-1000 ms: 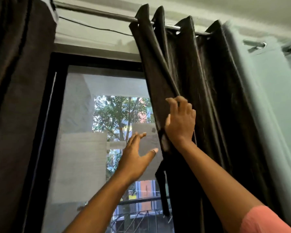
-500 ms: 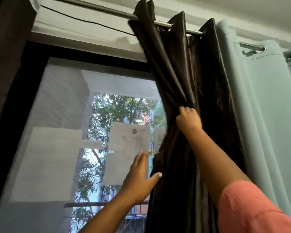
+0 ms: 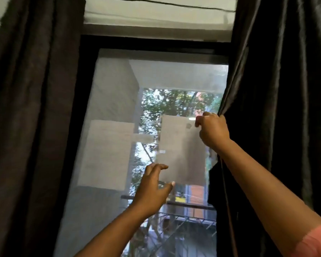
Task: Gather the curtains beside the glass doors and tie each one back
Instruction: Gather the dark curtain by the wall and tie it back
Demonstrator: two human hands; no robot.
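Glass door (image 3: pixel 119 145) stands between two dark curtains. Left curtain (image 3: pixel 26 127) hangs loose. Right curtain (image 3: pixel 276 108) hangs at the door's right side; right hand (image 3: pixel 212 131) grips its inner edge, fingers curled. Left hand (image 3: pixel 152 190) raised before the glass, fingers spread, holding nothing.

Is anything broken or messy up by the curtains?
Nothing looks broken. One small oddity: a thin black wire sags loose across the wall above the door frame. The right hand grips the right curtain's edge.

Both curtains (image 3: pixel 278 89) run off the top and bottom edges; the right hand (image 3: pixel 212 130) hides its fingertips.
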